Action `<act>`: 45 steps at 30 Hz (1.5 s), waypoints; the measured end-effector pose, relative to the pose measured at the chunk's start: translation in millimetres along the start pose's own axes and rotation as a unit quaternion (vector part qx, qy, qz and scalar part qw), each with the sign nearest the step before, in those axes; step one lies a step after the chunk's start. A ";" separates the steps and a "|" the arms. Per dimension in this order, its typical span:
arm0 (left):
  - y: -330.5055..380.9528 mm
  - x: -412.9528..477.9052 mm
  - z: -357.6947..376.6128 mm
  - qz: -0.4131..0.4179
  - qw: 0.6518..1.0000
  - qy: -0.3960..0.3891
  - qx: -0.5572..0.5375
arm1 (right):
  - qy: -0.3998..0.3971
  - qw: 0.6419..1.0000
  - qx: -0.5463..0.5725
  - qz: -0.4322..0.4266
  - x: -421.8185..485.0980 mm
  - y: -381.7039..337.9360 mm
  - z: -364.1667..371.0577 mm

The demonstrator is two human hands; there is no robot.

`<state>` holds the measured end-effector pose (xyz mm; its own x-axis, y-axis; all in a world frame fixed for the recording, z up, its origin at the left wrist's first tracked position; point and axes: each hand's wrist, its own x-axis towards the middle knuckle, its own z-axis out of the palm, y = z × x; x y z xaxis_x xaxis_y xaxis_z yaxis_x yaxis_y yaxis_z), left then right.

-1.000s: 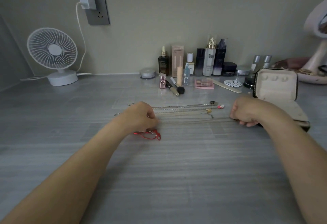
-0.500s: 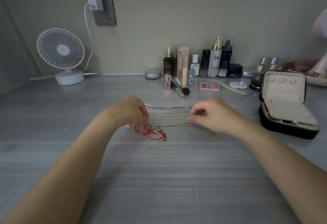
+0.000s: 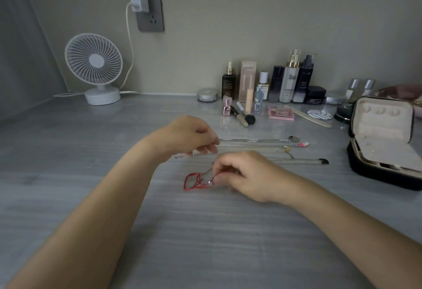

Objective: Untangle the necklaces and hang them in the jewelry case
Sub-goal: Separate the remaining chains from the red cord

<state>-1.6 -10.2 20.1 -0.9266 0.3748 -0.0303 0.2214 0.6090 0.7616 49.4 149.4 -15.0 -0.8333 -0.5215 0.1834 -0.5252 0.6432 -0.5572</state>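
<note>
Though blurry (wide table (image 3: 205,243) nearward), left hand (image 3: 189,135) seemingly pinching chains (image 3: 253,145), right hand (image 3: 247,175) cord (image 3: 191,182).

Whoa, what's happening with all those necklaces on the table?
A person is sorting out necklaces on a grey table. The right hand pinches a red cord necklace lying in a loose loop near the person. The left hand pinches the ends of thin silver chains, which lie stretched in straight rows toward the right. The jewelry case sits open at the right; no necklace can be seen hanging in it yet.
</note>
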 end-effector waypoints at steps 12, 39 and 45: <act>3.2 -9.3 -4.4 -0.002 0.983 -0.157 -0.094 | 0.167 0.948 0.265 0.062 -4.8 15.8 -43.4; 11.0 -6.7 6.0 0.040 0.940 -0.116 -0.318 | 0.135 0.934 0.318 0.093 -17.0 17.3 -62.5; 18.3 -11.5 14.6 0.080 0.909 -0.178 -0.370 | 0.018 0.965 0.250 0.083 -18.6 18.6 -57.7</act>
<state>17.5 6.9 24.9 -0.7149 0.6992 0.0118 -0.0418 -0.0596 0.9973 45.2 203.4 17.9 -0.9086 -0.4096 0.0816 -0.2435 0.3608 -0.9003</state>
